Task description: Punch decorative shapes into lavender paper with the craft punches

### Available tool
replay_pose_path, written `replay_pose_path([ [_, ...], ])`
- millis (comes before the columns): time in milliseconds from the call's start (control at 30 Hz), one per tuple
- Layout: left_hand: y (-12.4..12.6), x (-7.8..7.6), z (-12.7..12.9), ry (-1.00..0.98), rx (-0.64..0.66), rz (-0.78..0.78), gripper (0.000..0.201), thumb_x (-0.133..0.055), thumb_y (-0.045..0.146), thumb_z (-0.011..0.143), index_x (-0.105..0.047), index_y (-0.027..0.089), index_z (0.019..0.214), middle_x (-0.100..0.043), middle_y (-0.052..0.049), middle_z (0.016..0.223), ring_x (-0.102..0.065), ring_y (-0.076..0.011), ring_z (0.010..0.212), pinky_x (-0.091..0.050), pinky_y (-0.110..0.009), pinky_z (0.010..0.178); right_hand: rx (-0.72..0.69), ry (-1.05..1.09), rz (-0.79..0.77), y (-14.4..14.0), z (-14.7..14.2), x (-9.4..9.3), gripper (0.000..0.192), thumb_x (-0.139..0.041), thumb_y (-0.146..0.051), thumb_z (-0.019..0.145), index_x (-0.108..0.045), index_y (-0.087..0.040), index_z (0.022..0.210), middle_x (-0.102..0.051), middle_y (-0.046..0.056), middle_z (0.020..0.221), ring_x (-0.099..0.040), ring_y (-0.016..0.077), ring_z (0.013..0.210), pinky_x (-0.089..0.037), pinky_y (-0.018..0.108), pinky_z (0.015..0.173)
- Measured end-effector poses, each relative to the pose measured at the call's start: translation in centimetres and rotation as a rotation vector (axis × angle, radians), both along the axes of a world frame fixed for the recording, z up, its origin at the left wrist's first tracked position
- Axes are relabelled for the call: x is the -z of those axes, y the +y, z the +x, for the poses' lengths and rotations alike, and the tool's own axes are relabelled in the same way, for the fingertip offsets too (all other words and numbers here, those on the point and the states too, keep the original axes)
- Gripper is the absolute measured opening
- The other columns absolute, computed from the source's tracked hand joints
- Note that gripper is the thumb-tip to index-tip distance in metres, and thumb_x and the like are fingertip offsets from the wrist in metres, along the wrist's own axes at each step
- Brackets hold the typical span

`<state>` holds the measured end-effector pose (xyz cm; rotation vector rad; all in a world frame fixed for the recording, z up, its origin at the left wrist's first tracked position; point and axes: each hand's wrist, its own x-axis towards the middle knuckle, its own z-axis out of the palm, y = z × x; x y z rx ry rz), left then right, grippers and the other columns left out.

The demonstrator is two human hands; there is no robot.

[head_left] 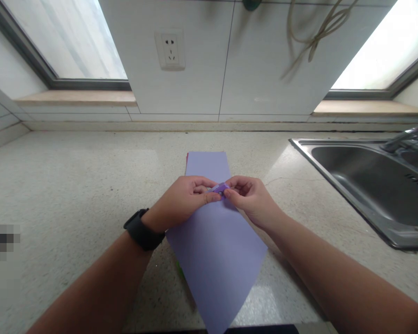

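Pinching a small purple piece [220, 188], both hands' fingers [212, 198] clamp its opposite ends.

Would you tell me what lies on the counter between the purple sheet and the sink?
In the head view, only bare speckled countertop lies between the purple sheet and the sink.

a home kitchen, speckled stone counter [73, 185], steel sink [376, 185], tiled wall [264, 69], wall socket [169, 49]

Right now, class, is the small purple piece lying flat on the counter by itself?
No, both the left hand and right hand pinch the small purple piece.
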<state>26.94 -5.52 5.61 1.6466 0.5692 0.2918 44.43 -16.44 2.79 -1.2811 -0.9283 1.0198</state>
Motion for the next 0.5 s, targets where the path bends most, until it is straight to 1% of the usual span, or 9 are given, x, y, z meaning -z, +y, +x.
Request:
replay_pose_path([
  [133,-0.01,-0.03,0.03,-0.009,-0.003,0.029,0.022,-0.077,0.030,0.088,-0.075,0.018,0.107,-0.079,-0.002,0.087,-0.073,-0.0158,0.083,-0.050,-0.023,0.070,0.012,-0.029,0.006,-0.07,0.04,0.06,0.036,-0.088,-0.044,0.070,-0.072,-0.014,0.081,-0.068,0.003,0.072,-0.054,0.0091,0.059,-0.038,0.022,0.053],
  [233,0.04,0.03,-0.01,-0.014,-0.010,0.044,0.025,-0.078,0.032,0.087,-0.075,0.019,0.108,-0.078,-0.001,0.085,-0.073,-0.0158,0.083,-0.051,-0.023,0.070,-0.008,-0.037,0.028,-0.13,0.22,0.22,0.033,-0.087,-0.042,0.072,-0.072,-0.014,0.082,-0.067,0.002,0.072,-0.053,0.0082,0.058,-0.037,0.021,0.052],
  [400,0.03,-0.05,-0.09,-0.003,-0.015,0.088,0.032,-0.081,0.036,0.083,-0.076,0.019,0.110,-0.075,0.000,0.076,-0.072,-0.0161,0.075,-0.049,-0.023,0.062,-0.060,-0.070,0.098,-0.39,0.51,0.29,0.028,-0.086,-0.037,0.076,-0.072,-0.015,0.086,-0.064,0.001,0.070,-0.051,0.0088,0.058,-0.037,0.021,0.050],
  [433,-0.04,-0.18,-0.12,-0.015,-0.008,0.105,0.031,-0.081,0.035,0.083,-0.076,0.019,0.109,-0.076,-0.001,0.078,-0.073,-0.0170,0.076,-0.051,-0.024,0.064,-0.070,-0.085,0.124,-0.49,0.59,0.20,0.026,-0.085,-0.035,0.076,-0.072,-0.016,0.087,-0.064,0.001,0.071,-0.051,0.0091,0.059,-0.038,0.022,0.051],
  [500,-0.28,-0.56,-0.21,-0.075,0.016,0.164,0.028,-0.080,0.033,0.085,-0.076,0.020,0.109,-0.079,-0.003,0.090,-0.075,-0.0192,0.087,-0.055,-0.027,0.074,-0.091,-0.137,0.200,-0.70,0.83,-0.11,0.023,-0.085,-0.030,0.077,-0.072,-0.017,0.091,-0.067,0.003,0.076,-0.054,0.0103,0.063,-0.043,0.023,0.055],
])
